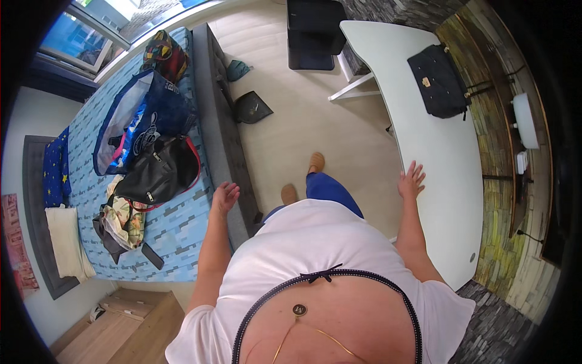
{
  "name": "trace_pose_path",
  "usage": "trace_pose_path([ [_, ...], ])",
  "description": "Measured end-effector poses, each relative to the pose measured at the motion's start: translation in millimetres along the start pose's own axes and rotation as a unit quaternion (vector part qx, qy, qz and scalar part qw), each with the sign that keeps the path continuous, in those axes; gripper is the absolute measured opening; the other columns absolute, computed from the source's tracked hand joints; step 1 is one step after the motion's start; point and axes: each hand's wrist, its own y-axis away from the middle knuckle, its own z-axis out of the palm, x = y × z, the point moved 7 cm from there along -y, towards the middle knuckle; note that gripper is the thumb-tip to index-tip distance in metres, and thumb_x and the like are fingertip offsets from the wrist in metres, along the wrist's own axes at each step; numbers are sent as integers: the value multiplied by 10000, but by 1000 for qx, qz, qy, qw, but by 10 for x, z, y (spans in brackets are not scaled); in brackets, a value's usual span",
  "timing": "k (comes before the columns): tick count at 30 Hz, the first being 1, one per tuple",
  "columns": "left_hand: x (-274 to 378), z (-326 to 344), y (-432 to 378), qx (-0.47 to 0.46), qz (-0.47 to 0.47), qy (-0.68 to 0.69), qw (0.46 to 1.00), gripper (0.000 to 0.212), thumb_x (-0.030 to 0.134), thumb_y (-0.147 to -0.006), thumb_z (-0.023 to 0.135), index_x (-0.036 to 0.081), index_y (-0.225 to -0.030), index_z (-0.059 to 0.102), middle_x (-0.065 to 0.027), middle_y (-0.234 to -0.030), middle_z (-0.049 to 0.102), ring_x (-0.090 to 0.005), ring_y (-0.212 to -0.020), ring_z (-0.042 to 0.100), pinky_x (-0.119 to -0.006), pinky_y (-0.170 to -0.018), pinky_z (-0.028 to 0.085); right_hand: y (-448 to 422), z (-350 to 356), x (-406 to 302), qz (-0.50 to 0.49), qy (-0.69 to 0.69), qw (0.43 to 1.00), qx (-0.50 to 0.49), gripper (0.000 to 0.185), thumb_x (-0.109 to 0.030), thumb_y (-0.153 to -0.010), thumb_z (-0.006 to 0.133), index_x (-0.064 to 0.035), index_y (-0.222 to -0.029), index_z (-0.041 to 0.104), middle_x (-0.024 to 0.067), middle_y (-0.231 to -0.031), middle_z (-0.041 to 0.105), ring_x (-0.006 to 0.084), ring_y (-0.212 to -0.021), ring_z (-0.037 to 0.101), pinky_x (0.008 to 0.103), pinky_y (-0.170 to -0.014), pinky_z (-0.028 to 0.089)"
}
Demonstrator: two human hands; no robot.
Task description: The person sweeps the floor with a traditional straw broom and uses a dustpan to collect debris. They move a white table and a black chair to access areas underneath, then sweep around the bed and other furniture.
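Note:
My left hand (pixel 226 196) is empty, its fingers slightly curled, near the edge of the bed's grey padded footboard (pixel 218 123). My right hand (pixel 411 179) is spread over the near edge of a white desk (pixel 436 182) and holds nothing; whether it touches the top, I cannot tell. On the bed, left of my left hand, lies a black handbag (pixel 159 175) with red trim. Beside it stands a large blue shopping bag (pixel 168 104), with a colourful patterned bag (pixel 166 57) beyond. A black bag (pixel 439 82) rests at the desk's far part.
A dustpan (pixel 253 108) and a teal item (pixel 238 70) lie on the floor by the bed. A black chair (pixel 313 36) stands past the desk's white leg (pixel 352 88). Floral cloth (pixel 132 220) and a phone (pixel 153 256) are on the bed.

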Motion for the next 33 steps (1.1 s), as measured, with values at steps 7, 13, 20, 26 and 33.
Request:
trace_pose_path([
  [7, 571, 691, -381, -27, 5, 16, 999, 352, 219, -916, 398, 62, -1230, 381, -133, -1088, 537, -268, -844, 583, -359, -668, 506, -338, -139, -103, 27, 16, 999, -31, 697, -399, -848, 492, -136, -1407, 170, 180, -1447, 157, 407, -1268, 281, 502, -985, 332],
  [13, 1351, 1128, -791, -21, 33, -5, 999, 277, 267, -904, 436, 87, -1113, 468, -106, -1065, 561, -244, -854, 585, -357, -651, 500, -833, -702, -1448, -100, -45, 971, -210, 515, -456, -858, 420, -17, -1070, 588, 206, -1120, 563, 372, -1060, 517, 431, -895, 416],
  [20, 2172, 1676, -967, 59, 86, -84, 991, 388, 267, -880, 474, 77, -1214, 429, -118, -1118, 543, -228, -903, 572, -343, -656, 484, -960, -1443, -3900, -444, -97, 881, -133, 417, -343, -892, 415, -9, -1098, 555, 194, -1132, 551, 353, -1053, 511, 417, -909, 402],
  [26, 3059, 2242, -1221, 209, 302, -432, 824, 499, 344, -792, 573, 66, -1194, 477, -162, -1142, 519, -329, -1050, 491, -406, -856, 425, -822, -1407, -5273, -581, -42, 800, -147, 450, -381, -879, 439, -2, -1096, 547, 214, -1093, 566, 355, -1044, 519, 431, -893, 410],
  [33, 3332, 2322, -2084, 214, 255, -405, 851, 587, 393, -793, 507, 134, -1311, 409, -235, -1301, 384, -406, -1171, 390, -427, -1001, 315, -433, -1465, -6094, -623, 17, 745, -239, 466, -371, -885, 437, 1, -1157, 505, 231, -1069, 572, 386, -999, 534, 442, -871, 415],
])
